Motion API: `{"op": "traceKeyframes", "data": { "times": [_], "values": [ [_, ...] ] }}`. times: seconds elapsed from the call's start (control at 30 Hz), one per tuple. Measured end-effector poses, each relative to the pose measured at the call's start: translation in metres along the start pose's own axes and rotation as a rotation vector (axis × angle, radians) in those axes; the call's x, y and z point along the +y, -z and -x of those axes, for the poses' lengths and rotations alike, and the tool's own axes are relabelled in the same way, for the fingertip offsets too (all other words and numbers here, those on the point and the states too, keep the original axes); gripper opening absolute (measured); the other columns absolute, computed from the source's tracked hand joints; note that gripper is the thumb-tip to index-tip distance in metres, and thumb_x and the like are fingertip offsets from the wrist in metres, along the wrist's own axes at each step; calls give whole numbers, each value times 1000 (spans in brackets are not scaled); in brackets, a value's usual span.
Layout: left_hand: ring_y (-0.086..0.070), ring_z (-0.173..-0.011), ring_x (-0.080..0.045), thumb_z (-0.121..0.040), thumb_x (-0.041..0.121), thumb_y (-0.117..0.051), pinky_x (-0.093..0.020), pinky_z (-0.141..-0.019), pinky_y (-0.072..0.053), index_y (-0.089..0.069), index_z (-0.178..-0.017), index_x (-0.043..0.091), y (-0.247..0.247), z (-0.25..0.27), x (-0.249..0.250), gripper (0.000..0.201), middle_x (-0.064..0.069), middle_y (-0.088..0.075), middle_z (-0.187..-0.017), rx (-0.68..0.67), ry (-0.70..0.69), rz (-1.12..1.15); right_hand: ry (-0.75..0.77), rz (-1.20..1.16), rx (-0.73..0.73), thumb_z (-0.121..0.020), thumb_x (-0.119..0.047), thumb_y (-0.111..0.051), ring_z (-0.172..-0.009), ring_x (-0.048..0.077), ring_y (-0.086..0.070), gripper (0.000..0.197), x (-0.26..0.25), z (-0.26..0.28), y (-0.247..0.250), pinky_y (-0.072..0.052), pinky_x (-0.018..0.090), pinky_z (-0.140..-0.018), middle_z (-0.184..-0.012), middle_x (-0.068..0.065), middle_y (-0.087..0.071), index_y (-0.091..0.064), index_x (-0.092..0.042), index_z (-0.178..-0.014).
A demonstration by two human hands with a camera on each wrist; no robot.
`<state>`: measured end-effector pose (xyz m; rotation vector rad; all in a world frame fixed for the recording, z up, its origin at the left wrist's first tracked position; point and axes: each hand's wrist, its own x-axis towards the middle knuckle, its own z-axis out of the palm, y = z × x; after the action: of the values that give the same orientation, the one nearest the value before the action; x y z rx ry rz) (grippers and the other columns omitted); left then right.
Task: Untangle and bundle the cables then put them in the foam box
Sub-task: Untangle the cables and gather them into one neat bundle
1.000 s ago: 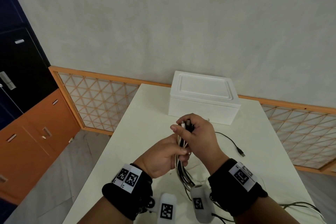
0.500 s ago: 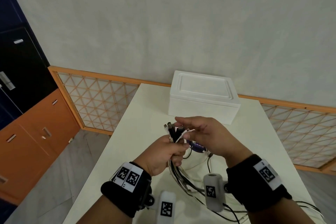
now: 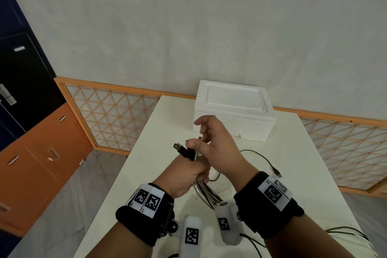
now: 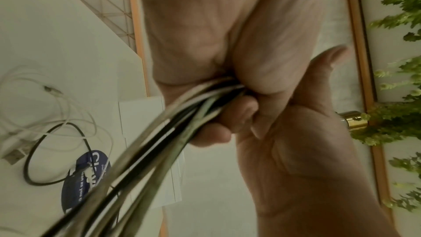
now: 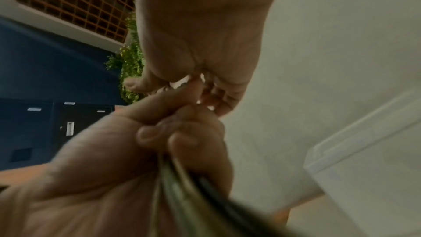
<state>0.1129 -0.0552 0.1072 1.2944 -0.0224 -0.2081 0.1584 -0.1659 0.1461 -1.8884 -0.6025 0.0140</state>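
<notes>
1. Off to the left of the table (image 3: 159,128), an orange cabinet (image 3: 35,165) and a latticed panel (image 3: 109,119) stand against the wall, well clear of the work.
2. Nearer the middle, the left hand (image 3: 186,174) is fisted tightly round the cables (image 3: 204,189); black plug ends (image 3: 183,150) stick out above it and the strands trail down toward the table.
3. Just right of that, the right hand (image 3: 217,148) sits over the top of the fist with its fingers partly spread and curled. It seems to be working at the plug ends, but I cannot tell whether it actually has hold of one.
4. To do this step well, I would keep the left grip firm and low, line the plugs up evenly, then gather the slack into loops.
5. Beyond the hands, the foam box (image 3: 234,115) sits with its lid on; it needs opening first.
6. Further right, a loose black cable (image 3: 261,156) lies on the table and probably belongs in the bundle.
</notes>
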Motion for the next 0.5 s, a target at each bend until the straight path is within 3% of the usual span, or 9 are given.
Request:
{"op": "traceKeyframes", "data": {
  "times": [0.03, 0.1, 0.17, 0.23, 0.27, 0.33, 0.37, 0.43, 0.5],
  "values": [
    [-40, -51, -14, -85, -3, -54, -27, -51, -41, -57, -82, 8, 1, -1, -1, 12, -9, -43, -66, 49, -30, 20, -54, -44, -53, -70, -61, -65, -75, 2, -53, 53, 3, 0, -5, -46, 19, -69, -92, -7, -51, -48, -33, -112],
    [-50, -59, -19, -81, 2, -60, -28, -52, -44, -61, -83, 6, 2, -2, -2, 5, -11, -55, -70, 156, -74, 70, -197, -131, -198, -72, -74, -55, -68, 0, -58, 80, 17, 3, -15, -47, 24, -66, -92, -5, -56, -41, -23, -131],
    [-58, -61, -16, -85, 8, -66, -28, -56, -49, -63, -67, 8, 9, -1, -1, 18, -5, -61, -63, 293, -82, 135, -292, -109, -325, -68, -75, -57, -70, 4, -62, 86, 31, 12, -21, -50, 27, -69, -92, -2, -62, -40, -21, -133],
    [-51, -57, -12, -89, 24, -63, -30, -64, -45, -57, -55, 13, 25, -3, -2, 36, 0, -57, -55, 439, -107, 54, -300, -56, -472, -78, -58, -64, -66, 13, -61, 53, 40, 29, -31, -49, 31, -65, -83, 2, -65, -51, -18, -109],
    [-50, -59, -13, -91, 30, -60, -31, -68, -42, -57, -57, 14, 32, -3, -3, 37, 0, -59, -57, 491, -118, 4, -287, 18, -532, -86, -47, -62, -59, 11, -56, 33, 42, 38, -36, -45, 29, -61, -72, -1, -62, -52, -16, -94],
    [-58, -64, -16, -95, 32, -53, -34, -76, -48, -63, -69, 10, 39, -4, -11, 36, -5, -68, -65, 497, -80, 98, -233, 193, -550, -94, -40, -52, -57, 7, -47, 29, 47, 53, -45, -38, 27, -59, -65, -5, -51, -46, -19, -75],
    [-63, -62, -17, -96, 33, -50, -36, -76, -54, -63, -73, 7, 38, -3, -17, 37, -9, -69, -65, 484, -32, 227, -209, 261, -542, -95, -41, -49, -60, 10, -46, 31, 49, 59, -46, -37, 29, -61, -68, -3, -50, -44, -20, -74],
    [-60, -46, -16, -97, 36, -48, -34, -61, -59, -55, -69, 10, 42, 0, -30, 39, -7, -62, -54, 506, 47, 493, -177, 432, -571, -95, -47, -46, -72, 18, -49, 32, 59, 67, -41, -36, 32, -66, -78, 3, -52, -44, -19, -80],
    [-40, -31, -9, -97, 40, -48, -21, -41, -48, -42, -63, 18, 60, 5, -39, 41, 3, -43, -41, 589, 83, 664, -210, 643, -629, -92, -55, -45, -86, 24, -55, 34, 76, 75, -24, -34, 32, -67, -90, 7, -58, -44, -22, -84]
  ]
}}
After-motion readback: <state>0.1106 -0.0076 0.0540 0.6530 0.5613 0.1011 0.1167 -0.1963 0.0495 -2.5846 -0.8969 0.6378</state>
